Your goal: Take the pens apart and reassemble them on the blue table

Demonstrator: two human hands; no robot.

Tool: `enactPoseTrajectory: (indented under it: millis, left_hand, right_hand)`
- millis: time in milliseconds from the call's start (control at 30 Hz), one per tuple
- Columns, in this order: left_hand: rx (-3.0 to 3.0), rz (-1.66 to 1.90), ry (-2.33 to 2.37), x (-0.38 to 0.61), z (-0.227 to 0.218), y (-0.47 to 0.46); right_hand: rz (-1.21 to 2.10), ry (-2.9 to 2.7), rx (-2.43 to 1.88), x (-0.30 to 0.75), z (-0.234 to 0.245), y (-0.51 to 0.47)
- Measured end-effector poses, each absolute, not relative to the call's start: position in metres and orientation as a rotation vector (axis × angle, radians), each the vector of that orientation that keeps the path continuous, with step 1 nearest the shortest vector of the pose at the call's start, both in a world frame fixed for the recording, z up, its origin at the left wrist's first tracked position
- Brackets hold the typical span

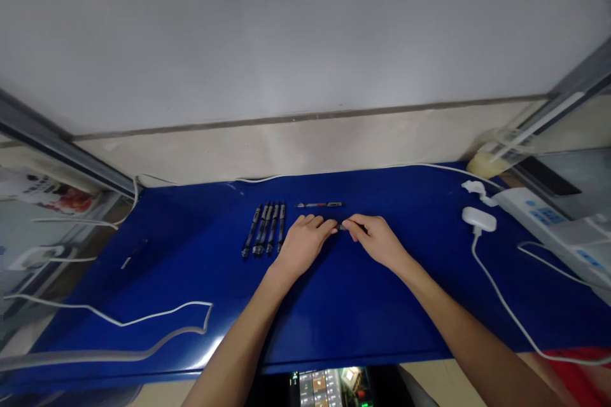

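Observation:
Between my two hands lies a dark pen (340,227), mostly covered by fingers, only a short piece showing. My left hand (305,241) is closed over its left part, knuckles up, low on the table. With thumb and fingers pinched, my right hand (375,240) grips its right part. Just beyond the hands, a clear-barrelled pen (319,205) rests crosswise on the blue table (334,305). Left of my left hand, several similar pens (262,229) lie side by side, pointing away from me; the nearest one is partly hidden by that hand.
On the right are a white earphone case (478,219) with a cable, a power strip (544,216) and a cup with a straw (484,162). White cables (157,315) cross the left side, near a dark pen-like object (133,254). Below the table edge glows a screen (329,388).

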State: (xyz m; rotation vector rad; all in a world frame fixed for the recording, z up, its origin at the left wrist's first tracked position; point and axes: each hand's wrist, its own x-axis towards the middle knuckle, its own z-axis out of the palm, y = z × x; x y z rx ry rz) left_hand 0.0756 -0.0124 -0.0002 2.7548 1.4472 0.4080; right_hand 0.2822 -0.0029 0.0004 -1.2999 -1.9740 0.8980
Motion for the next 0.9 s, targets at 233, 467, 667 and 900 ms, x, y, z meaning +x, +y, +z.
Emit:
enactPoseTrajectory:
  millis: [233, 467, 667, 900]
  left_hand:
    - [2.726, 0.419, 1.453, 0.0754, 0.0009, -0.0129]
    - [2.701, 0.374, 1.512, 0.0761, 0.0014, -0.0142]
    - [2.679, 0.376, 1.519, 0.0767, -0.0007, -0.0140]
    - [2.718, 0.371, 1.482, 0.0775, 0.0000, -0.0143]
  right_hand:
    - [1.053, -1.776, -1.162, 0.2817, -0.0052, -0.0023]
    - [1.009, -1.849, -1.099, 0.2858, -0.0043, -0.0003]
    - [1.126, -1.772, -1.077, 0.2852, -0.0035, -0.0009]
    - [1.146, -1.762, -1.165, 0.2829, -0.0046, -0.0015]
